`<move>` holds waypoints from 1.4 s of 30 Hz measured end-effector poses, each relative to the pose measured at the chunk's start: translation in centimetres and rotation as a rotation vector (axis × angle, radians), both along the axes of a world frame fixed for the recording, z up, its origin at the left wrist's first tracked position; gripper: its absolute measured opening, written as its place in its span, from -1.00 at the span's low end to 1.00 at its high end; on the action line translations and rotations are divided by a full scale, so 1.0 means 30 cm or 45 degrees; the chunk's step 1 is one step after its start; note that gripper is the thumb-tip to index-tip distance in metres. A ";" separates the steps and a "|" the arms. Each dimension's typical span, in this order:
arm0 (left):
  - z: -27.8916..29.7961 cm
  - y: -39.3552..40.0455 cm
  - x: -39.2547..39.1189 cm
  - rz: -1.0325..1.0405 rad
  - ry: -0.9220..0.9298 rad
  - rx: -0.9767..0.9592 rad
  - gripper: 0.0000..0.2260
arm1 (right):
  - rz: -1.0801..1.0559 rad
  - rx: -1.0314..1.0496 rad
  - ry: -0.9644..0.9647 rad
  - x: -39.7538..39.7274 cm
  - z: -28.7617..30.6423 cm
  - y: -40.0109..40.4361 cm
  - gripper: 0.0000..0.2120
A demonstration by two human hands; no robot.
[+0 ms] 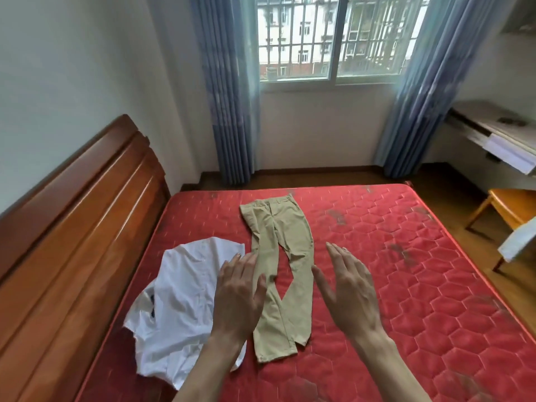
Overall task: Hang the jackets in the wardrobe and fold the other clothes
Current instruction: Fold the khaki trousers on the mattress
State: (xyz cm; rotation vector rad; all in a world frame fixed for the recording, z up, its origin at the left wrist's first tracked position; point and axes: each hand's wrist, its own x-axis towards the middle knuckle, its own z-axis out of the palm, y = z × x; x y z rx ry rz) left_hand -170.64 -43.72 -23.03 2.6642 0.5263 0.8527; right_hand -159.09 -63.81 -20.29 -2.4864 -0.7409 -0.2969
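Khaki trousers (280, 274) lie flat on the red mattress (406, 285), beside a crumpled white shirt (179, 300). Left hand (239, 291) and right hand (348, 291) hover open, empty. Risk: the splayed legs may fold unevenly.

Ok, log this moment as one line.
stage: folding | hands: left hand open, right hand open, over khaki trousers | white shirt crumpled

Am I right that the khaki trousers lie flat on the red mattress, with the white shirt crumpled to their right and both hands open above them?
Not quite: the head view shows the white shirt crumpled to the left of the khaki trousers, toward the headboard. The rest holds: trousers flat on the red mattress, left hand and right hand open.
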 end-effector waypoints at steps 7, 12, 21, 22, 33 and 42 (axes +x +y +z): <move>-0.077 0.035 0.195 -0.068 0.066 -0.087 -0.59 | -0.074 -0.095 0.037 0.164 -0.046 0.022 -0.31; -0.133 0.059 0.357 -0.034 0.110 -0.045 -0.58 | -0.052 -0.132 0.003 0.324 -0.107 0.057 -0.33; -0.286 0.131 0.640 0.007 0.185 0.020 -0.57 | 0.063 -0.197 0.049 0.689 -0.340 0.204 -0.37; -0.321 0.152 0.662 0.018 0.188 0.016 -0.57 | 0.071 -0.202 0.065 0.726 -0.377 0.234 -0.37; -1.086 0.395 0.917 0.155 0.220 -0.093 -0.53 | -0.067 -0.196 0.326 1.012 -1.130 0.500 -0.26; -1.650 0.614 1.024 0.319 0.480 -0.214 -0.54 | -0.304 -0.209 0.834 1.190 -1.692 0.562 -0.23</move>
